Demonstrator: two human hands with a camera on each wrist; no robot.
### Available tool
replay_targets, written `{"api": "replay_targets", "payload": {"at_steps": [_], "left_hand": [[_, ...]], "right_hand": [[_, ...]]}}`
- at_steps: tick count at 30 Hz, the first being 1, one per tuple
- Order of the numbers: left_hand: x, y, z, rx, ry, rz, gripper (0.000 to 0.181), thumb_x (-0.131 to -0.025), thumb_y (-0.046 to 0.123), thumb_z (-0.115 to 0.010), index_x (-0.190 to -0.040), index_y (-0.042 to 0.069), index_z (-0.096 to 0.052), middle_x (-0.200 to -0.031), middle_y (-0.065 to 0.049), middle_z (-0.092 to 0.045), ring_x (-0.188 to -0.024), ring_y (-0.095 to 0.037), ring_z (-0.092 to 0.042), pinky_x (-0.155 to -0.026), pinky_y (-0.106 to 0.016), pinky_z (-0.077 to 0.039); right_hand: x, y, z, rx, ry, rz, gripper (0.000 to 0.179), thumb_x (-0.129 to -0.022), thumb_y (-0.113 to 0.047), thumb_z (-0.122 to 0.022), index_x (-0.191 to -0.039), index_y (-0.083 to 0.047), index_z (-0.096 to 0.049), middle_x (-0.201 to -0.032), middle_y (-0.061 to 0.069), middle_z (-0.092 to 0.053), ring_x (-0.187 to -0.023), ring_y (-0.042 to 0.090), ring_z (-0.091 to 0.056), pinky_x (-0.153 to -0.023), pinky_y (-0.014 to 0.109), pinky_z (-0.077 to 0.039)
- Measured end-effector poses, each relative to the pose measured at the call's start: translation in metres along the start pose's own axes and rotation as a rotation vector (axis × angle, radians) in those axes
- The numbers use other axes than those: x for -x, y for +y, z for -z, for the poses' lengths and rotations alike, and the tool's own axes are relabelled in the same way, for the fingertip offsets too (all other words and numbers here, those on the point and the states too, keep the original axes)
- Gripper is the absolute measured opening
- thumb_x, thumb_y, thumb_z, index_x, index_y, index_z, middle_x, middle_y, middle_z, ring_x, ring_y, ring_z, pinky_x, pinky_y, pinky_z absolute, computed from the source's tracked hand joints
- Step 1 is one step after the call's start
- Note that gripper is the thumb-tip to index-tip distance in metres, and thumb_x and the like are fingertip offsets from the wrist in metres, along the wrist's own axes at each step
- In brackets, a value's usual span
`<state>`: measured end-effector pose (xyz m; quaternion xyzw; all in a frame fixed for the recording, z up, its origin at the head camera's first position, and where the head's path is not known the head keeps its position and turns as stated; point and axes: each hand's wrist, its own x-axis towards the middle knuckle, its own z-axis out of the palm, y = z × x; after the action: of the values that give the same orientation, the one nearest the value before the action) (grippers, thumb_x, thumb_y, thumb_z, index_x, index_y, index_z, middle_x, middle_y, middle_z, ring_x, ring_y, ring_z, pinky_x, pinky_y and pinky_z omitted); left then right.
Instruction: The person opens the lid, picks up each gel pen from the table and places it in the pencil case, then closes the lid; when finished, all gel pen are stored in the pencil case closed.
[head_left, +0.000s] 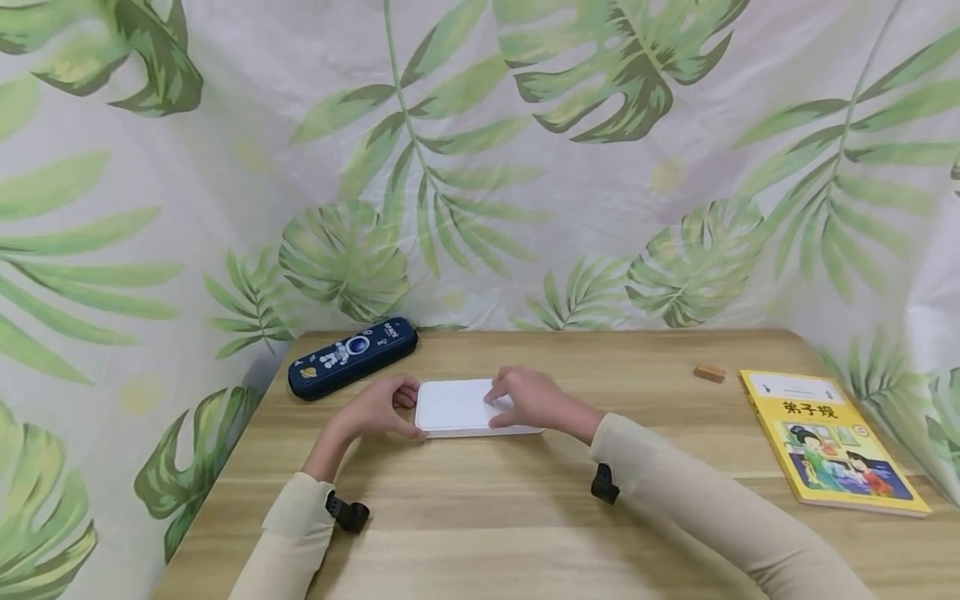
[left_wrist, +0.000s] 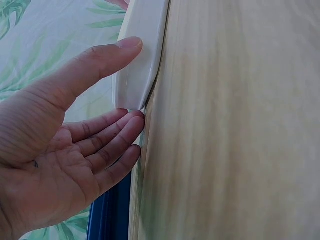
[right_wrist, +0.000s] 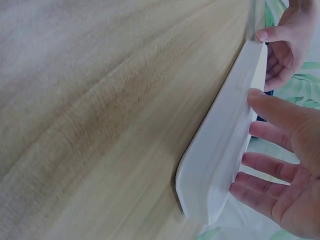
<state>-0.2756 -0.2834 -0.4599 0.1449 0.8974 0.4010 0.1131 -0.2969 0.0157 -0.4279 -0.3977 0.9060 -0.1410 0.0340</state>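
Observation:
A flat white rectangular box [head_left: 456, 407] with rounded corners lies on the wooden table. My left hand [head_left: 382, 408] holds its left end, the thumb on the front side near the corner and the fingers bent at the end. In the left wrist view, the left hand [left_wrist: 70, 135] shows its thumb lying along the white side and its fingertips at the end edge. My right hand [head_left: 528, 400] rests on the right part of the box top. In the right wrist view, the right hand [right_wrist: 285, 160] has its fingers spread on the top, the thumb near the front edge.
A dark blue pencil case [head_left: 352, 358] with an astronaut print lies behind my left hand. Toward the right stand a small orange-brown block [head_left: 708, 374] and a yellow book [head_left: 832, 442]. A leaf-patterned curtain [head_left: 465, 192] hangs behind the table [head_left: 480, 517].

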Motion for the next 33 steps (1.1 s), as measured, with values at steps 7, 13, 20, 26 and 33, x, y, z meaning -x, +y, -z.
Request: {"api": "replay_targets", "payload": {"at_steps": [7, 13, 20, 26, 33], "left_hand": [[0.003, -0.001, -0.004, 0.021, -0.009, -0.003, 0.072, -0.067, 0.015, -0.095, -0.123, -0.006, -0.057, -0.114, -0.017, -0.064, -0.109, -0.030, -0.063, -0.100, -0.047, -0.052], [0.001, 0.002, -0.006, 0.026, -0.012, -0.015, 0.071, -0.067, 0.015, -0.095, -0.123, -0.006, -0.056, -0.115, -0.017, -0.065, -0.108, -0.030, -0.063, -0.100, -0.047, -0.053], [-0.005, 0.008, -0.008, -0.003, -0.032, -0.031, 0.071, -0.069, 0.016, -0.095, -0.124, -0.007, -0.056, -0.113, -0.016, -0.065, -0.107, -0.029, -0.063, -0.098, -0.045, -0.053], [-0.014, 0.016, -0.016, -0.044, -0.055, -0.031, 0.071, -0.070, 0.020, -0.094, -0.124, -0.006, -0.057, -0.113, -0.013, -0.066, -0.105, -0.024, -0.064, -0.098, -0.042, -0.054], [-0.025, 0.026, -0.024, -0.134, -0.049, -0.043, 0.071, -0.069, 0.026, -0.095, -0.123, -0.003, -0.059, -0.109, -0.010, -0.067, -0.101, -0.020, -0.063, -0.094, -0.040, -0.054]], "right_hand": [[0.004, 0.001, -0.004, -0.008, 0.002, 0.002, 0.038, -0.082, -0.034, -0.086, -0.112, -0.012, -0.079, -0.120, 0.010, -0.071, -0.110, 0.026, -0.068, -0.091, 0.042, -0.058], [0.009, 0.005, -0.004, 0.024, 0.013, 0.012, 0.038, -0.083, -0.035, -0.085, -0.113, -0.013, -0.079, -0.118, 0.008, -0.071, -0.109, 0.025, -0.067, -0.087, 0.042, -0.059], [0.012, 0.014, 0.000, 0.022, 0.002, 0.005, 0.039, -0.083, -0.035, -0.084, -0.115, -0.013, -0.077, -0.120, 0.007, -0.069, -0.113, 0.025, -0.066, -0.090, 0.043, -0.058], [0.022, 0.028, 0.002, 0.017, 0.001, 0.021, 0.039, -0.084, -0.033, -0.084, -0.116, -0.013, -0.076, -0.124, 0.009, -0.068, -0.116, 0.027, -0.065, -0.095, 0.044, -0.056], [0.034, 0.042, 0.006, -0.007, 0.013, 0.043, 0.038, -0.086, -0.030, -0.083, -0.117, -0.010, -0.075, -0.129, 0.015, -0.066, -0.121, 0.032, -0.063, -0.100, 0.047, -0.053]]}}
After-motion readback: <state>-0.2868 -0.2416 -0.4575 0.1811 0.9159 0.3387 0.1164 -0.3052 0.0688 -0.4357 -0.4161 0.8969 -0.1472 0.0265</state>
